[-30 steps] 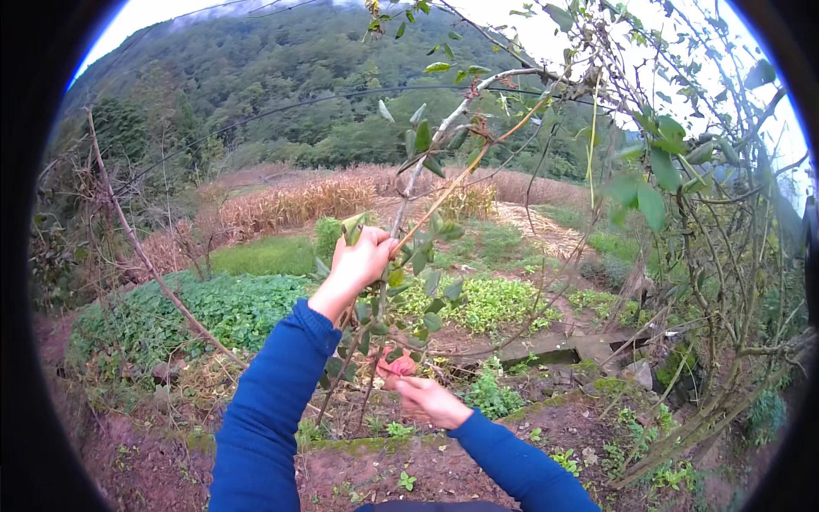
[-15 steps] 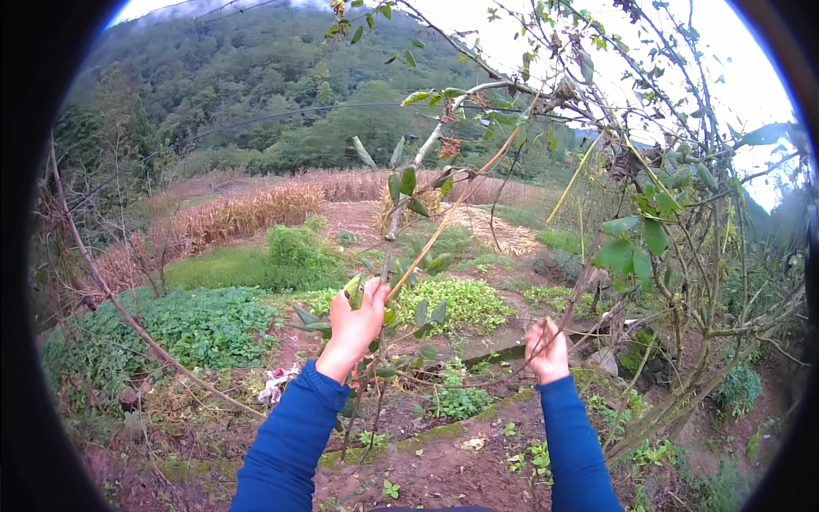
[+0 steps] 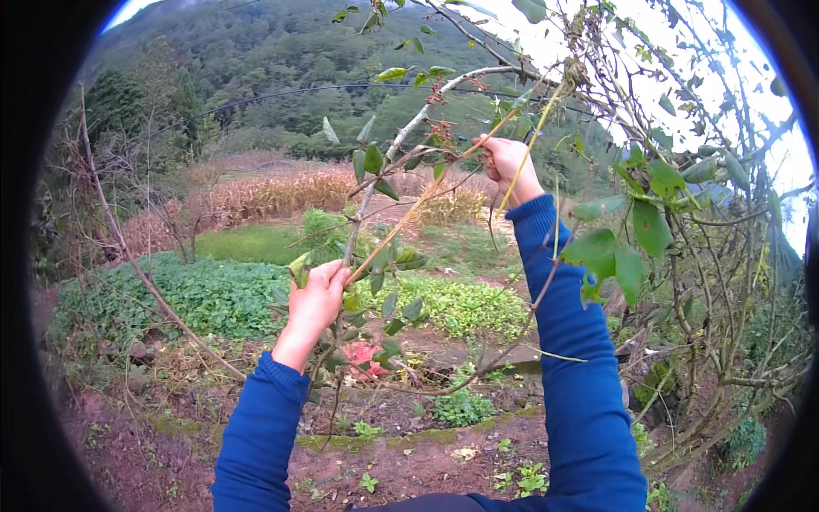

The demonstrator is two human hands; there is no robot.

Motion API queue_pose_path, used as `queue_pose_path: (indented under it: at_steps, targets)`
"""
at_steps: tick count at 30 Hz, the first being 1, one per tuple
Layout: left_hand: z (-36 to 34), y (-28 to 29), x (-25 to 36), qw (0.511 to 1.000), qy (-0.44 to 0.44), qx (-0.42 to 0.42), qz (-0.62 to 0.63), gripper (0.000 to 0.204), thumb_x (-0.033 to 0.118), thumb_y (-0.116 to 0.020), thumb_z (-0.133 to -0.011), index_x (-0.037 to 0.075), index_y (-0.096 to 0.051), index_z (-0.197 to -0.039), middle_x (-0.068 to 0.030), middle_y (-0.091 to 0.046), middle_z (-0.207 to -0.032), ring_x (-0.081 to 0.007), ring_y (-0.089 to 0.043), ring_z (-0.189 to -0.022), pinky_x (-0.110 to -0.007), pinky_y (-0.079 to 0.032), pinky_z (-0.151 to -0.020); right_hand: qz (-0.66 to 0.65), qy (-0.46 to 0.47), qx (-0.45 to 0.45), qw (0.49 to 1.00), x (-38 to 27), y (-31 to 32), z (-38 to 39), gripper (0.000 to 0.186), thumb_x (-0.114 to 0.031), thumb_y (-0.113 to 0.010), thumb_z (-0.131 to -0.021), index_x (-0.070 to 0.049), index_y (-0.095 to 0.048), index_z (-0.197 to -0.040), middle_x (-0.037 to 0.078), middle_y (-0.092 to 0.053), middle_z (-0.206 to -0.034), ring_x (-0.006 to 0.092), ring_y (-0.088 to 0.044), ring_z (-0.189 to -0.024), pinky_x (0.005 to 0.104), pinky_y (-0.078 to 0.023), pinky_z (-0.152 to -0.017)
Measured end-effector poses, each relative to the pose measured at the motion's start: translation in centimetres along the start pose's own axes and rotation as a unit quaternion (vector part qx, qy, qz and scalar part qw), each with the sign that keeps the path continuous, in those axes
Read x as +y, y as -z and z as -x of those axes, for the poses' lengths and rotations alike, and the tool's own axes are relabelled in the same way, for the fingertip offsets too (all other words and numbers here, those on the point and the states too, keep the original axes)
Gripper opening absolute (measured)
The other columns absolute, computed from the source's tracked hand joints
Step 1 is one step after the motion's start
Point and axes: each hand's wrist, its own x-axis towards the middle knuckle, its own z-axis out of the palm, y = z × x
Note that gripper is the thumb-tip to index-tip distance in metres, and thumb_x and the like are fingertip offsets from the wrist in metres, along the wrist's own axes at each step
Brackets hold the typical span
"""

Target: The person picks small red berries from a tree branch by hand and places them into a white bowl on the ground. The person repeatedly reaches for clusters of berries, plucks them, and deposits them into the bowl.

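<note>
My left hand [image 3: 314, 305] is closed around a leafy grey branch [image 3: 363, 205], with the lower end of a thin orange-brown stem [image 3: 408, 216] at its fingertips. That stem slants up to the right, where my right hand [image 3: 510, 168] pinches it between thumb and fingers. The grey branch arches from the left hand up to the right, behind the stem. Small clusters of red berries [image 3: 439, 130] hang beside it, near the right fingertips. Green leaves [image 3: 373, 160] grow along the branch. A yellowish strip [image 3: 536, 136] passes by my right wrist.
Tangled branches [image 3: 699, 316] and large green leaves [image 3: 653, 229] crowd the right side. A bare slanting stick [image 3: 128, 247] stands at left. Beyond lie leafy green beds [image 3: 205, 294], dry cornstalks [image 3: 281, 198] and a wooded hill. A pinkish-red thing [image 3: 365, 357] shows behind the lower twigs.
My right hand has risen from low on the right to the orange-brown stem and pinches it. My left hand, still gripping the branch, has shifted left.
</note>
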Motion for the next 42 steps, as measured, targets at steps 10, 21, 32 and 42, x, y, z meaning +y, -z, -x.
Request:
queue_pose_path:
  at_steps: [10, 21, 32, 42]
  targets:
    - [0.6, 0.8, 1.7, 0.998, -0.045, 0.042, 0.01, 0.028, 0.026, -0.057, -0.083, 0.006, -0.063, -0.101, -0.0146, -0.065, -0.084, -0.0276, -0.063, -0.08, -0.033, -0.048, -0.069, -0.141, -0.019, -0.028, 0.989, 2.9, -3.0, -4.5, 0.023, -0.023, -0.053, -0.088, -0.008, -0.05, -0.072, 0.0, -0.041, -0.053, 0.0087, -0.031, -0.038, 0.0241, -0.022, -0.035]
    - [0.8, 1.0, 2.1, 1.0, -0.008, 0.004, 0.011, 0.028, 0.027, -0.056, -0.084, 0.007, -0.063, -0.103, -0.0142, -0.065, -0.087, -0.0272, -0.063, -0.081, -0.033, -0.048, -0.07, -0.222, -0.113, -0.079, 0.965, 2.9, -4.7, -4.9, 0.023, -0.032, -0.048, -0.09, -0.013, -0.059, -0.083, -0.003, -0.061, -0.066, 0.0055, -0.038, -0.038, 0.0192, -0.018, -0.031]
    - [0.8, 0.5, 1.7, 0.999, -0.031, 0.02, 0.014, 0.027, 0.028, -0.056, -0.084, 0.008, -0.064, -0.101, -0.0129, -0.065, -0.083, -0.0279, -0.063, -0.076, -0.034, -0.048, -0.065, -0.416, -0.194, -0.19, 0.868, 3.0, -5.6, -5.0, 0.022, -0.025, -0.046, -0.088, -0.007, -0.057, -0.081, 0.002, -0.049, -0.059, 0.0095, -0.035, -0.039, 0.0201, -0.028, -0.033]
    - [0.9, 0.4, 2.0, 0.999, -0.035, 0.03, 0.019, 0.028, 0.029, -0.056, -0.084, 0.009, -0.064, -0.102, -0.0128, -0.065, -0.079, -0.0257, -0.064, -0.073, -0.034, -0.048, -0.063, -0.424, -0.178, -0.148, 0.875, 2.7, -5.6, -4.6, 0.019, -0.019, -0.045, -0.084, -0.002, -0.052, -0.08, 0.001, -0.042, -0.054, 0.0098, -0.036, -0.04, 0.0218, -0.029, -0.034]
